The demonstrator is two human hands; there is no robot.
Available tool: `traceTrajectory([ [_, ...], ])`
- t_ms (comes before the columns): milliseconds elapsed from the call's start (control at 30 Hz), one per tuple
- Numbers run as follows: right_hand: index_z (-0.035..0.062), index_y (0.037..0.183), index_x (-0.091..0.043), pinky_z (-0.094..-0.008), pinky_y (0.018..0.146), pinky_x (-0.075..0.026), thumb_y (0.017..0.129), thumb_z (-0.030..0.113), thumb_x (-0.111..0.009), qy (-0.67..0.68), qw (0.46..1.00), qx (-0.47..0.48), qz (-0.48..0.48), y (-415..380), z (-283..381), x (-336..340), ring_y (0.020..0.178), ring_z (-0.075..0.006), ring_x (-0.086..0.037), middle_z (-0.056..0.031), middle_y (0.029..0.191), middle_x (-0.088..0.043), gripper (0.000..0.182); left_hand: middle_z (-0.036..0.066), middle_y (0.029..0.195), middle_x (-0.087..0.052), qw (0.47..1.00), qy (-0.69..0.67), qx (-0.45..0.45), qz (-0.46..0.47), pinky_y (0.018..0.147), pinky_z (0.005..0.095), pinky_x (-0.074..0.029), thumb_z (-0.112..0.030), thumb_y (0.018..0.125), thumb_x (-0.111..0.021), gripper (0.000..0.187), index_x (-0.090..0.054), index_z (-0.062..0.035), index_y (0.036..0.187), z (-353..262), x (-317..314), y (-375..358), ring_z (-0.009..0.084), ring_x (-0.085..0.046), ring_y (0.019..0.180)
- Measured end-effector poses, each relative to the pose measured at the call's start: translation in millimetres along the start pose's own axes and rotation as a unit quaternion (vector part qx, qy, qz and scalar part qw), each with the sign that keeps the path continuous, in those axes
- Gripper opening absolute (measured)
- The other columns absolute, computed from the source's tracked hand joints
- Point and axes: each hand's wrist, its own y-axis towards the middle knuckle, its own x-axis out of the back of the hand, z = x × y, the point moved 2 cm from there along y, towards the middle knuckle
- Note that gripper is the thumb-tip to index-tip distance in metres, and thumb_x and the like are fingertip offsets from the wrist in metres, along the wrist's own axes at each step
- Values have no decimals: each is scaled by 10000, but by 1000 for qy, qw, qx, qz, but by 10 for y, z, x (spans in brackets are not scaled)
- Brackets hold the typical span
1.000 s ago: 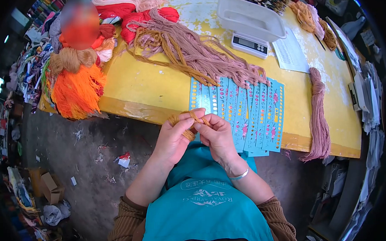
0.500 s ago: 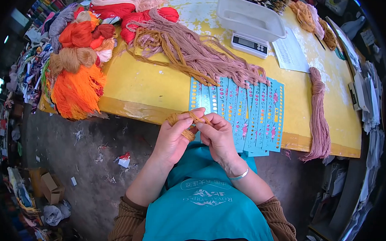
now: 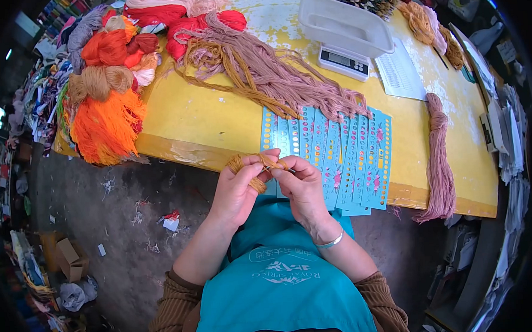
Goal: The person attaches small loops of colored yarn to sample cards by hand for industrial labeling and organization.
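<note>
My left hand (image 3: 237, 188) is closed around a small bundle of golden-brown yarn (image 3: 256, 183), whose loops show on both sides of the fingers. Close beside it, my right hand (image 3: 300, 182) pinches a strand of the same yarn between thumb and forefinger. Both hands are held near the table's front edge, above the teal apron (image 3: 284, 285). Just beyond them, teal cards with rows of coloured dots (image 3: 361, 155) lie overlapping on the table. Long mauve yarn (image 3: 279, 69) and golden-brown strands (image 3: 243, 83) rest over the cards' far ends.
On the yellow table (image 3: 185, 122) are orange yarn (image 3: 107, 126) and other coloured skeins at left. A scale (image 3: 343, 63) with a clear tray (image 3: 346, 26), a printed sheet (image 3: 400, 72) and a mauve skein (image 3: 437, 157) are at right. Scraps lie on the floor (image 3: 137, 233).
The fingers have shifted slightly around the golden-brown yarn, and the strand between the hands has changed shape. The things on the table look the same.
</note>
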Motion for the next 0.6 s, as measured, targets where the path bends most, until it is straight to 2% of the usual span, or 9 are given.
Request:
traceTrajectory([
  [67,55,885,-662,-162,486,-292,855,26,-653,-5,1000,3,3,-5,0,-2,581,7,-429,38,758,-632,43,155,1226,-598,1000,16,-7,6,936,363,-454,-94,932,-505,234,-648,2,1090,-6,-7,-3,227,-556,1132],
  [167,57,891,-666,-163,493,-296,854,24,-653,-6,1000,-5,1,-11,9,-9,599,8,-434,42,759,-631,51,177,1208,-600,1000,1,-3,-7,963,370,-453,-46,936,-483,208,-651,26,1036,-29,-36,-12,243,-539,1169],
  [467,64,889,-669,-157,491,-289,846,19,-661,7,1000,-12,9,-10,3,-19,605,7,-439,43,786,-629,64,148,1182,-605,998,46,-24,-19,964,348,-447,-33,916,-565,145,-682,23,981,-35,-82,-11,219,-536,1169],
  [533,56,912,-650,-179,465,-262,846,5,-654,0,1000,-10,4,-10,12,-33,555,-14,-403,47,732,-573,84,147,1170,-610,998,56,-28,-24,965,340,-445,-24,914,-569,140,-684,26,977,-46,-88,-14,213,-535,1170],
  [600,56,910,-648,-179,465,-261,846,6,-654,1,1000,-12,3,-11,8,-28,553,-15,-401,48,729,-570,82,148,1170,-610,998,54,-29,-22,967,339,-445,-24,915,-566,143,-683,28,978,-46,-89,-15,211,-536,1168],
])
